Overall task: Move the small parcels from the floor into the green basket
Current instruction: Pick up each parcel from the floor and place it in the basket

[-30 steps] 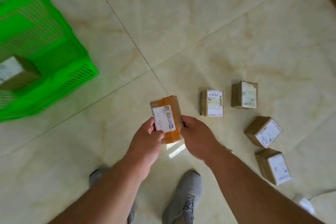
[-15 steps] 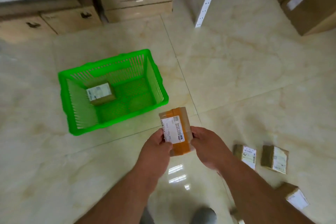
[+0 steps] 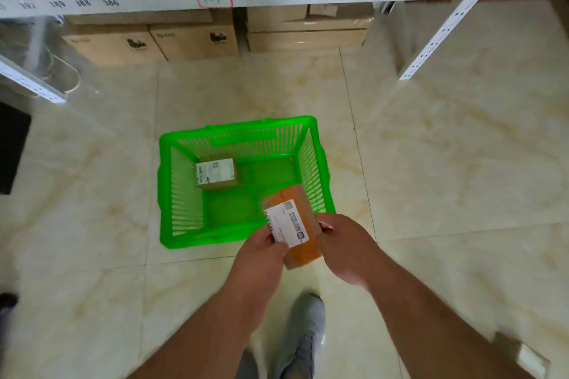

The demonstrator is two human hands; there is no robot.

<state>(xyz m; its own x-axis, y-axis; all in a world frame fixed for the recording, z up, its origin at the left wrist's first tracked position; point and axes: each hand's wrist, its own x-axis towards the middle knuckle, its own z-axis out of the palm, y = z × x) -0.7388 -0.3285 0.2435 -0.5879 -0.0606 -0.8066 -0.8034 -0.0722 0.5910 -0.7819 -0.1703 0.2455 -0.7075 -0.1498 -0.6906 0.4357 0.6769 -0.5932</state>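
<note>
In the head view, your left hand (image 3: 261, 251) and right hand (image 3: 346, 244) both grip the taped parcel (image 3: 292, 226) at frame centre, over the near right corner of the green basket (image 3: 167, 194); another parcel (image 3: 217, 173) lies inside.

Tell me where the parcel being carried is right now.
Head view, centre: the taped parcel is gripped between left hand and right hand, over the green basket's near right corner.

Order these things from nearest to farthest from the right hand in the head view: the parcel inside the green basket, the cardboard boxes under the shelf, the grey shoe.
1. Grey shoe, just below the right hand, near the picture's bottom.
2. Parcel inside the green basket, up and to the left.
3. Cardboard boxes under the shelf, at the top.
</note>
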